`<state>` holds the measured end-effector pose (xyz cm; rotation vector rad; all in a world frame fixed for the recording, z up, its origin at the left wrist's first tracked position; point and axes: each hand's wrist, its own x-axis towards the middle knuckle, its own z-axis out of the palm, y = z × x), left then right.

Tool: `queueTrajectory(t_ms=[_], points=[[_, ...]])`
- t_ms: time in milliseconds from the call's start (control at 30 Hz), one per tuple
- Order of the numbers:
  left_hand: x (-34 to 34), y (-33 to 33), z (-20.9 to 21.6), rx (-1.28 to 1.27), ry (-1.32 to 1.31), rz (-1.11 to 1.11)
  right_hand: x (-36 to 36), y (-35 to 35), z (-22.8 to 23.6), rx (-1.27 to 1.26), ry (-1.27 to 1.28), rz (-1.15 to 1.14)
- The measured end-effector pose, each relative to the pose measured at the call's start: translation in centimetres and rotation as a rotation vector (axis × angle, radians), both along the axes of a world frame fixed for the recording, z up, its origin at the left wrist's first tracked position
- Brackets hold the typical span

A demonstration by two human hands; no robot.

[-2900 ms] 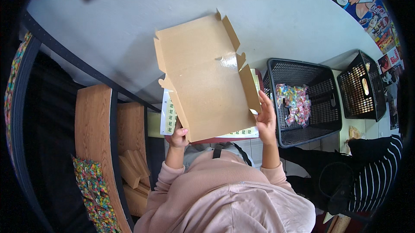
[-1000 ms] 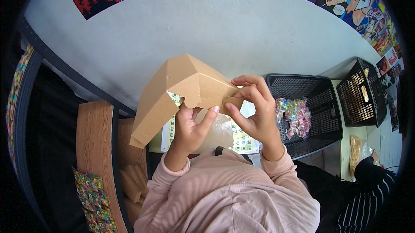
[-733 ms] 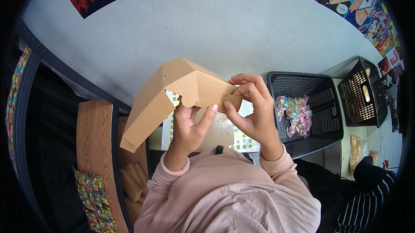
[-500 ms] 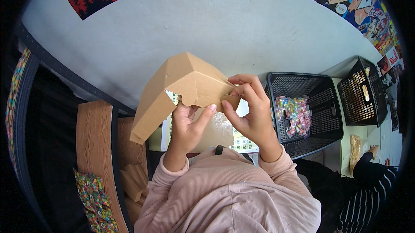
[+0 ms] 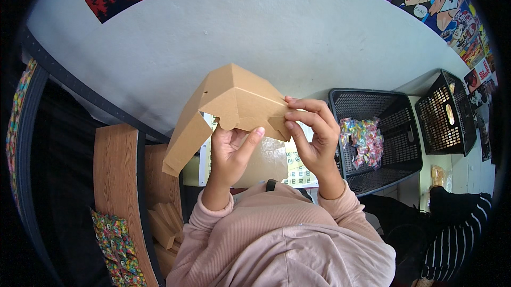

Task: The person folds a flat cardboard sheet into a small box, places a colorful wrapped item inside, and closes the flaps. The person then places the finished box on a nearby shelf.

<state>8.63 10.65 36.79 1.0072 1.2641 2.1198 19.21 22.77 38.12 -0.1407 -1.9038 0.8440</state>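
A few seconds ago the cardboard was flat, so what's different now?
The cardboard sheet has been bent into a peaked, half-folded box and lifted up off the desk. The left hand moved under the fold to prop it, and the right hand shifted to pinch the flap at its right edge. Over the last second it hardly moved. The black basket with colourful packets stayed put.

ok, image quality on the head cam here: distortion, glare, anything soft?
Head view: strong fisheye, with a black vignette round the rim, and the wall and wooden shelf edge bow. Light is even and diffuse, no harsh glare. The cardboard box and both hands, left hand and right hand, are sharp at centre; the black basket is crisp too. The posters along the top are squeezed.
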Motion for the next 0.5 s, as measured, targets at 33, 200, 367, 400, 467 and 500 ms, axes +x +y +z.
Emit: queueTrajectory(t_ms=[33, 200, 367, 400, 467, 500], points=[[-0.04, 0.05, -0.15, 0.006, 0.007, -0.007, -0.08, -0.01, -0.01, 0.01, 0.008, -0.001], [0.43, 0.05, -0.31, -0.056, -0.011, 0.003, -0.29, -0.34, -0.24, 0.012, 0.012, -0.022], [0.24, -0.03, -0.11, -0.084, -0.009, -0.006, -0.4, -0.35, -0.7, 0.019, 0.029, -0.034], [0.16, -0.01, -0.23, -0.08, -0.011, -0.008, -0.43, -0.35, -0.71, 0.014, 0.011, -0.022], [-0.07, 0.05, -0.61, -0.071, -0.015, -0.013, -0.46, -0.28, -0.74, 0.005, -0.026, 0.0], [-0.19, 0.04, -0.73, -0.086, -0.009, -0.011, -0.43, -0.11, -0.81, 0.071, -0.043, 0.008]])
